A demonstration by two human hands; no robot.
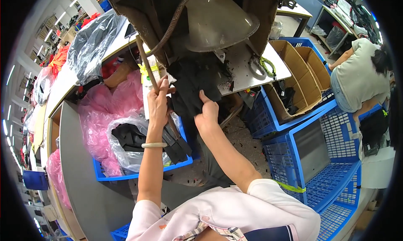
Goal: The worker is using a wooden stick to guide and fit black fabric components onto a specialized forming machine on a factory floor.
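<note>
The left hand (158,99) has its fingers closed around a thin brown rod (147,65) that slants up toward the upper left of the frame. Just right of it, near centre frame, the right hand (206,112) pinches the lower edge of a black fabric piece (194,79) hanging off a white worktable (245,69). Below the left wrist, a blue crate (138,171) holds more black pieces in clear and pink plastic bags (98,115). At the right edge, 1 other person (363,73) bends over blue baskets (319,157).

Bright, even indoor light from ceiling strip lamps (58,18) at upper left. Soft shadows under the table. Heavy fisheye bending, black vignette at the rim. Centre sharp, edges slightly smeared.
</note>
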